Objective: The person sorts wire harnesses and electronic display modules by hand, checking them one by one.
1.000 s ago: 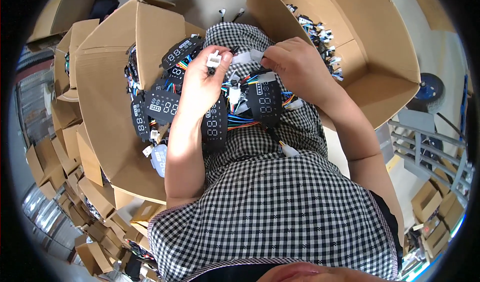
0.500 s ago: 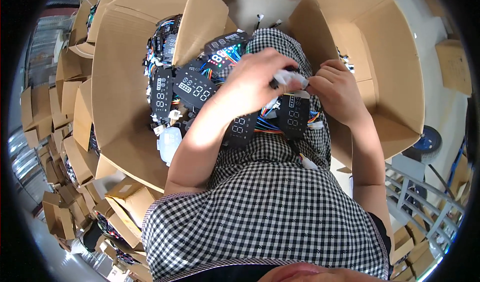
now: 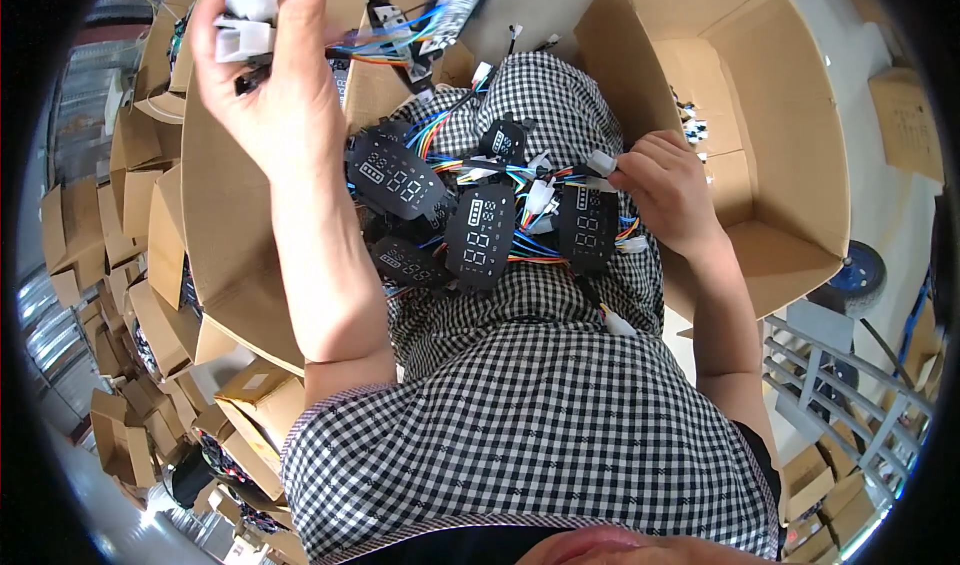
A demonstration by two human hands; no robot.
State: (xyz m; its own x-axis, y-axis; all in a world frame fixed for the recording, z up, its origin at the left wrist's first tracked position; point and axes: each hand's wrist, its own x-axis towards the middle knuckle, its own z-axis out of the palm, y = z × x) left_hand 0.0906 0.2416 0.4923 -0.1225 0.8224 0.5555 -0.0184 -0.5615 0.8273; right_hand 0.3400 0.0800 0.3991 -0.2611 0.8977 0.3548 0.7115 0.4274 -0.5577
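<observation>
My left hand point(image 3: 275, 75) is raised at the upper left above the left carton, its fingers closed round white plug connectors point(image 3: 245, 40). Coloured wires run from it to a display module point(image 3: 458, 7), blurred and swinging in the air. At the right of my lap, my right hand point(image 3: 668, 185) pinches a white connector point(image 3: 602, 163) on a cable. Across the checked apron point(image 3: 530, 365) lie several black display panels, among them an oval one point(image 3: 400, 175), an upright one point(image 3: 480, 237) and another point(image 3: 588, 225) just below the right hand, with loose wires and white plugs.
An open carton point(image 3: 225, 205) stands to my left and another point(image 3: 790, 145) to my right, with a few small parts inside. Stacked cartons point(image 3: 120, 435) fill the far left. A grey metal rack point(image 3: 850, 395) and a blue-hubbed wheel point(image 3: 858, 277) are at the right.
My left hand has swung up and left from beside the right hand, carrying connectors with a wired display module. The lit display on my lap no longer shows there. My right hand has barely moved.
</observation>
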